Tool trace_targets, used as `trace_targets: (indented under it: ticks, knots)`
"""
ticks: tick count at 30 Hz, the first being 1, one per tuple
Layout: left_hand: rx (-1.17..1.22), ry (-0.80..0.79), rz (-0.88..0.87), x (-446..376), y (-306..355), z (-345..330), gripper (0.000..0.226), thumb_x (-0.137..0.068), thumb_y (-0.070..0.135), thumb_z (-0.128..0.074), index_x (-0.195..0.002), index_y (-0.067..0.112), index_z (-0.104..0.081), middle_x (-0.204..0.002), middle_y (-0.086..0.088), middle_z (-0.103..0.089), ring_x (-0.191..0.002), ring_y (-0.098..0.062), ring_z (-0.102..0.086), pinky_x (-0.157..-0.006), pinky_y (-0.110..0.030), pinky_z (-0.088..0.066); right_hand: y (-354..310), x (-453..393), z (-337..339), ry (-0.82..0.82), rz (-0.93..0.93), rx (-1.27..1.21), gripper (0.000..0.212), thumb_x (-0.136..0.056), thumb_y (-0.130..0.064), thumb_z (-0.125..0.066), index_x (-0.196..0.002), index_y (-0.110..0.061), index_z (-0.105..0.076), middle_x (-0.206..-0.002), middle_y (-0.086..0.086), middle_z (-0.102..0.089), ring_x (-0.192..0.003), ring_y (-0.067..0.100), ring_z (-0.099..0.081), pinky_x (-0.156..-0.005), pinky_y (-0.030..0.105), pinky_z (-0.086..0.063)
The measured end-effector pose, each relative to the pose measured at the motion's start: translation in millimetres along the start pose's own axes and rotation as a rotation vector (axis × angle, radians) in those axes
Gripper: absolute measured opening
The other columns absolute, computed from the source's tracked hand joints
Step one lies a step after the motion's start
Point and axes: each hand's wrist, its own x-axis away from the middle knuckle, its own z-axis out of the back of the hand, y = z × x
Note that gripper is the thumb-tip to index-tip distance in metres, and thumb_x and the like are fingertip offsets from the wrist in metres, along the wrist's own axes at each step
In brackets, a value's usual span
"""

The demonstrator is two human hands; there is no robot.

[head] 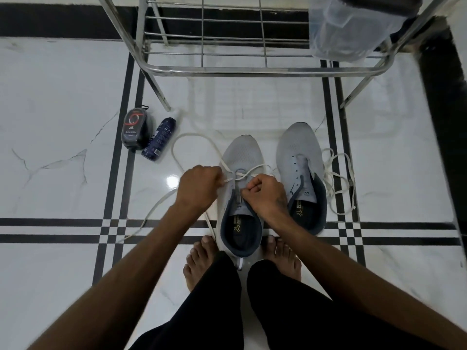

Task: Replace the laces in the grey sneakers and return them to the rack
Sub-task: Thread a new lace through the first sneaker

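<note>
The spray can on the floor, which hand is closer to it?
Left. The left hand is nearer the spray can, pinching the lace; the right hand works farther away over the sneaker.

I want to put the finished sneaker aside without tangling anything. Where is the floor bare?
Bare tile lies far left of the shoe-polish case and spray can, and far right beyond the loose lace. Under the rack is open too. It is crowded around both sneakers, where the threaded lace loops leftward.
</note>
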Motion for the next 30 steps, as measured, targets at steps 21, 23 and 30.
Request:
trace_targets:
  ticks: [21,23,30]
  knots:
    - [-0.125,0.031,-0.17,1.3,-2.2,-8.0,0.019,-0.093,0.027,-0.062,-0.107,0.015,-0.067,-0.102,-0.006,-0.07,-0.098,-0.028,-0.06,-0.078,-0.035,-0.042,2.5,2.3,3.3,-0.003,-0.003,-0.033,0.007,-0.079,-0.02,-0.073,-0.081,-0.018,-0.066,-0.07,-0.005,-0.064,-0.07,0.014,-0.063,-0.07,0.031,-0.055]
    - [-0.179,0.057,-0.135,-0.3,-3.7,-6.5,0.007,-0.093,0.023,-0.062,-0.093,0.016,-0.066,-0.087,-0.004,-0.069,-0.086,-0.027,-0.06,-0.069,-0.033,-0.036,2.5,1.7,4.0,-0.002,-0.003,-0.026,0.008,-0.078,-0.02,-0.074,-0.08,-0.019,-0.066,-0.069,-0.006,-0.064,-0.07,0.013,-0.063,-0.069,0.031,-0.055]
    - [0.039,0.006,-0.076,10.3,-33.6,6.6,0.014,-0.096,0.035,-0.06,-0.097,0.026,-0.071,-0.094,0.005,-0.07,-0.091,-0.022,-0.062,-0.07,-0.032,-0.045,2.9,5.8,-2.4,-0.05,0.018,-0.028,0.013,-0.076,-0.023,-0.075,-0.08,-0.023,-0.062,-0.069,-0.011,-0.06,-0.065,0.006,-0.058,-0.061,0.025,-0.049]
